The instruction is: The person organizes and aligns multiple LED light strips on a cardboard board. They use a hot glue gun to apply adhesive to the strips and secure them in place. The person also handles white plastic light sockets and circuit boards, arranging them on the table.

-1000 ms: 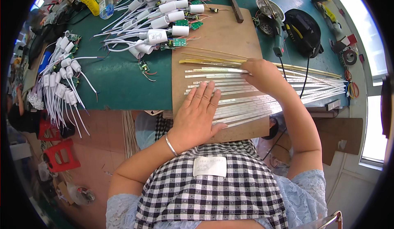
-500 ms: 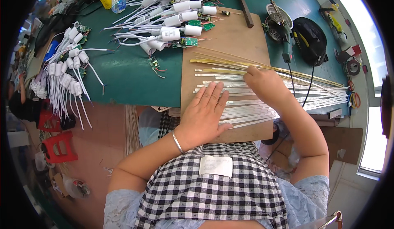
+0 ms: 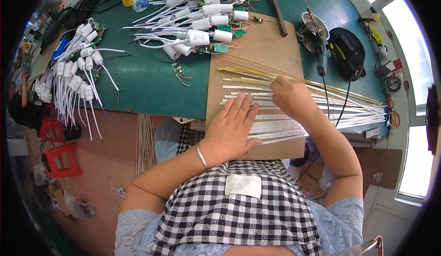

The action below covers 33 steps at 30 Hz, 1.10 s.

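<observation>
Slim silvery LED strips [image 3: 358, 113] fan across a brown board [image 3: 280, 153], bunched together at their right end. Some yellowish strips [image 3: 250, 71] lie along the far side of the fan. My left hand [image 3: 229, 127] rests flat on the strips' left part, fingers stretched out and thumb apart. To its right, my right hand [image 3: 291, 97] is closed with the knuckles up over the middle strips. Its fingertips are tucked under, so what they pinch is hidden.
White lamp sockets [image 3: 198, 37] with cables and green circuit boards are heaped beyond the board; another pile [image 3: 73, 82] hangs at the table's left edge. A dark bar [image 3: 278, 15], a green-handled soldering iron [image 3: 322, 61] and a black mesh bag [image 3: 347, 51] lie farther right.
The whole view has shifted slightly. My left hand stays flat on the strips, and my closed right hand has moved a little to the left over them.
</observation>
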Each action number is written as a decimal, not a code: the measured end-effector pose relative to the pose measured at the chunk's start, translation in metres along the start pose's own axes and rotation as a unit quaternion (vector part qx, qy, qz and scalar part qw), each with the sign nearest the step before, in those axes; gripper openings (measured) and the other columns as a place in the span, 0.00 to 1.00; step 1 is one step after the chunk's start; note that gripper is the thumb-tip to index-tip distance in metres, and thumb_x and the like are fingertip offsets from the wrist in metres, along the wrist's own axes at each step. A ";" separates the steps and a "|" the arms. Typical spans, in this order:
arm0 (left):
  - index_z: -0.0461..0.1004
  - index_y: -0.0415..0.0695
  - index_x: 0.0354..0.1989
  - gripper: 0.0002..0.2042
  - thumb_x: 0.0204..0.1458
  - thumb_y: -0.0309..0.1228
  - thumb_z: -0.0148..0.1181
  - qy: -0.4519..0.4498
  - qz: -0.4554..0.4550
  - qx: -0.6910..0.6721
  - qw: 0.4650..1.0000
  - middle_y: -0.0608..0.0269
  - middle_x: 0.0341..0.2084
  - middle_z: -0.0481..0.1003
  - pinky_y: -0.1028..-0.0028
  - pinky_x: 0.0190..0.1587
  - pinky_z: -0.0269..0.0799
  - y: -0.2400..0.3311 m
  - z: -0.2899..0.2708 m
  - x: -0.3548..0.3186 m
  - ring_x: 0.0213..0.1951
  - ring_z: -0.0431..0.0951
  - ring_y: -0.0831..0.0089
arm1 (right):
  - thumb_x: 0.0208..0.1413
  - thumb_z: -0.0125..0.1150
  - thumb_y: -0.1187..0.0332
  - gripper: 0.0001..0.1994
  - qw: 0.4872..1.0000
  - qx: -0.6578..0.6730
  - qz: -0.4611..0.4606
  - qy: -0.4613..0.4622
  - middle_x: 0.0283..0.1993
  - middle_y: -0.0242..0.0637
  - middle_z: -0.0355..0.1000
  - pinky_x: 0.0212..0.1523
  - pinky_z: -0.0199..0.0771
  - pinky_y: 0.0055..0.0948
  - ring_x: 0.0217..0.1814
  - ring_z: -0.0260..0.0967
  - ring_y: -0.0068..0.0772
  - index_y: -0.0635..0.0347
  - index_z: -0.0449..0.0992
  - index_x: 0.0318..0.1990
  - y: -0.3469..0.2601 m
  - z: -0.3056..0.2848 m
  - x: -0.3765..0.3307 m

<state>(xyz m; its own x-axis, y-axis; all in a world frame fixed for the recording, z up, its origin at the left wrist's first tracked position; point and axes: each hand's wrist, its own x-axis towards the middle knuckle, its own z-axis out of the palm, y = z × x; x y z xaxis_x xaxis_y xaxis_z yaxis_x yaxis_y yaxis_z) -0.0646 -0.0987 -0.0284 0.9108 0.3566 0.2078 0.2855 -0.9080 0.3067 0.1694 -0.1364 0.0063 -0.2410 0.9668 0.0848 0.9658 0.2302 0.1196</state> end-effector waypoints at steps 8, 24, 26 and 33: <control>0.58 0.34 0.66 0.41 0.53 0.57 0.53 -0.011 -0.006 -0.004 1.000 0.41 0.67 0.56 0.56 0.72 0.40 0.000 -0.004 0.001 0.70 0.51 0.51 | 0.48 0.63 0.73 0.08 0.960 0.255 0.078 0.083 0.38 0.44 0.70 0.39 0.76 0.40 0.39 0.74 0.47 0.63 0.73 0.37 -0.029 -0.007 0.012; 0.57 0.34 0.67 0.42 0.53 0.56 0.55 -0.010 -0.010 -0.012 1.000 0.41 0.68 0.54 0.56 0.72 0.41 0.000 -0.004 0.002 0.70 0.51 0.51 | 0.51 0.63 0.71 0.10 0.968 0.190 0.032 0.160 0.39 0.37 0.71 0.47 0.69 0.38 0.45 0.68 0.42 0.58 0.80 0.42 -0.036 0.007 0.021; 0.58 0.35 0.67 0.42 0.53 0.56 0.55 -0.012 -0.010 -0.015 1.000 0.41 0.68 0.53 0.56 0.72 0.40 0.001 -0.004 0.001 0.70 0.51 0.51 | 0.52 0.62 0.70 0.09 0.965 0.196 0.051 0.164 0.40 0.38 0.71 0.47 0.70 0.38 0.45 0.68 0.43 0.59 0.80 0.41 -0.028 0.004 0.009; 0.60 0.35 0.66 0.41 0.52 0.56 0.56 -0.014 -0.009 -0.018 1.000 0.41 0.68 0.53 0.56 0.72 0.41 0.000 -0.003 0.000 0.71 0.50 0.50 | 0.50 0.58 0.75 0.05 0.980 0.142 0.081 0.115 0.37 0.38 0.71 0.46 0.72 0.38 0.43 0.70 0.44 0.60 0.77 0.35 -0.005 0.017 0.012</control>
<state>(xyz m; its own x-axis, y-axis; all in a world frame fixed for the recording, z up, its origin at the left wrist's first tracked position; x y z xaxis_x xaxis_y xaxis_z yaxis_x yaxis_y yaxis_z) -0.0652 -0.0983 -0.0255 0.9137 0.3658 0.1771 0.2912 -0.8931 0.3428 0.1633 -0.1241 -0.0098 -0.0660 0.9500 0.3050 0.9729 0.1292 -0.1920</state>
